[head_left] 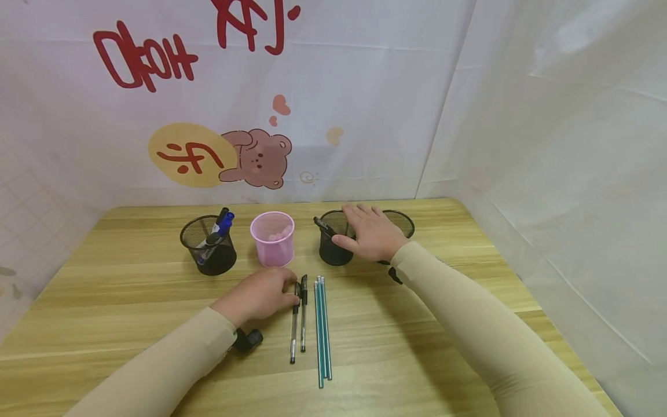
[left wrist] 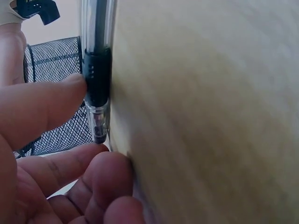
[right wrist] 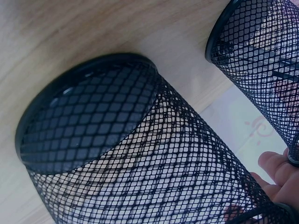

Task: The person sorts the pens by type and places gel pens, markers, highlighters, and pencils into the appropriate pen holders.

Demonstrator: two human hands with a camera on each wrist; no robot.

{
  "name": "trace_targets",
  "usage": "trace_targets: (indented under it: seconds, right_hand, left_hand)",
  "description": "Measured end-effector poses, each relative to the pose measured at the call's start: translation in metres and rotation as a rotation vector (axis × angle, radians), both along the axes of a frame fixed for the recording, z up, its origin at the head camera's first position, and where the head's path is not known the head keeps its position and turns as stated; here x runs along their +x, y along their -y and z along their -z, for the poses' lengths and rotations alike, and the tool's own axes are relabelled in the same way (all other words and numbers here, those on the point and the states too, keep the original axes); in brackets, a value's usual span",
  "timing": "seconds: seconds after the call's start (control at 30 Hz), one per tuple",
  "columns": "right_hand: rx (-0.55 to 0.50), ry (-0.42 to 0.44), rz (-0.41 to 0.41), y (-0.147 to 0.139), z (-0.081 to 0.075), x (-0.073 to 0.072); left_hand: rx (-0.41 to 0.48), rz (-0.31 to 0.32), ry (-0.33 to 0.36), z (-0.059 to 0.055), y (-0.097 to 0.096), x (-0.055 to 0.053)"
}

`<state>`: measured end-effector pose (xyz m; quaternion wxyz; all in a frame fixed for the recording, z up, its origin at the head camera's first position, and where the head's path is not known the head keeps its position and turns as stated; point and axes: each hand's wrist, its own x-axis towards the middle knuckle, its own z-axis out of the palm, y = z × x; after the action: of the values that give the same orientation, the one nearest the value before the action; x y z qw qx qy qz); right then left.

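Observation:
Two clear-barrelled black pens lie side by side on the wooden table. My left hand is at the upper end of the left one. In the left wrist view, its thumb touches the black grip of a pen, with the other fingers loosely bent by the tip. Over a black mesh cup holding a dark pen, my right hand reaches with extended fingers, near the rim. It partly hides another mesh cup, whose wall fills much of the right wrist view.
Several teal pencils lie right of the pens. Behind the left hand stands a pink cup with small pink pieces inside. Farther left, a mesh cup holds markers. A white printed sheet rises behind the table.

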<state>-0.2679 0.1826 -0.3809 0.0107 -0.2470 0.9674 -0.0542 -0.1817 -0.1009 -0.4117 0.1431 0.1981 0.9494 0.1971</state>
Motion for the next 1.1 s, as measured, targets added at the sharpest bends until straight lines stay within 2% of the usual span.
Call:
trace_targets:
  seconds: [0.43, 1.1]
  right_hand:
    - [0.002, -0.004, 0.009, -0.0004, 0.0004, 0.0]
    - [-0.003, -0.015, 0.0, 0.0007, 0.0005, 0.0018]
  left_hand:
    - [0.001, 0.015, 0.009, -0.0002, -0.0026, 0.0004]
    - [-0.002, -0.042, 0.059, -0.0024, -0.0089, 0.0014]
